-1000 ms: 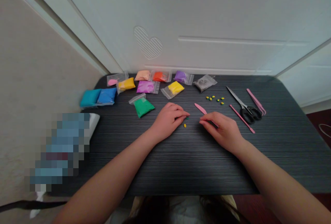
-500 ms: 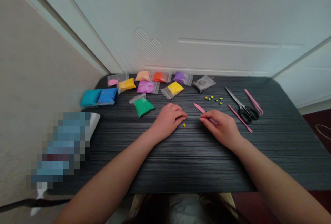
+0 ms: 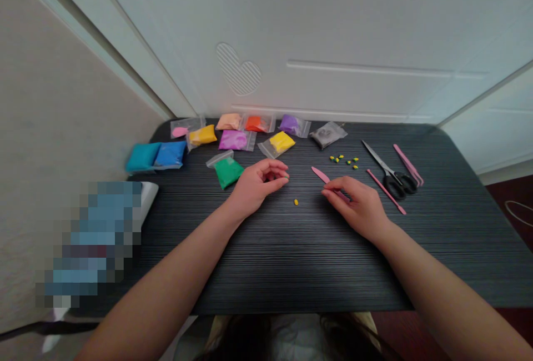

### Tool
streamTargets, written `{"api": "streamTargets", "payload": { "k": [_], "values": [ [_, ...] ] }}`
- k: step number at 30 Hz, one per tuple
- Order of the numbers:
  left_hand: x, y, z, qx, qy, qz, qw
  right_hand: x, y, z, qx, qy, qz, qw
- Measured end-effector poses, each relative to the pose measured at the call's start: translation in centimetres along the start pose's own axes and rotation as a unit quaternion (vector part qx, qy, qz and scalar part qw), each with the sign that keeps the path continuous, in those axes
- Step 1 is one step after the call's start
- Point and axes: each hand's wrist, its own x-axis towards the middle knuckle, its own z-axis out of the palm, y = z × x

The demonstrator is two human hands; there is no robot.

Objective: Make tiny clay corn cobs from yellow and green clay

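My left hand [image 3: 259,184] is raised a little over the table, its fingers curled and its thumb close to them. A tiny bit of green clay [image 3: 286,176] shows at these fingertips. On the table to the right of that hand lies a small yellow clay piece [image 3: 296,202]. My right hand [image 3: 357,204] rests with thumb and forefinger pinched together; whatever is between them is hidden. Beneath it lies a pink plastic knife [image 3: 320,173], partly covered by the fingers. Several small yellow-and-green clay pieces [image 3: 348,162] sit beyond my right hand.
Bags of coloured clay line the back left, including green [image 3: 228,172], yellow [image 3: 282,141] and blue [image 3: 170,154]. Right of my right hand lie a thin pink tool [image 3: 385,191], black-handled scissors [image 3: 393,182] and pink tweezers [image 3: 408,164]. A blurred-out object [image 3: 97,239] stands at left.
My left hand has moved left and slightly up, away from the yellow clay piece, and its fingers have turned to show the green bit. My right hand has stayed nearly still.
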Motion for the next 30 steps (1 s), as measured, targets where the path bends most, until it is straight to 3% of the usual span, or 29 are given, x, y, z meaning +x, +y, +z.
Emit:
{"api": "streamTargets", "payload": {
  "k": [7, 30],
  "values": [
    [-0.13, 0.24, 0.01, -0.048, 0.004, -0.022, 0.999, -0.01, 0.02, 0.02, -0.002, -0.001, -0.003, 1.000],
    [-0.19, 0.34, -0.21, -0.026, 0.063, -0.072, 0.995, -0.18, 0.18, 0.02, -0.010, 0.002, 0.004, 1.000]
  ]
}}
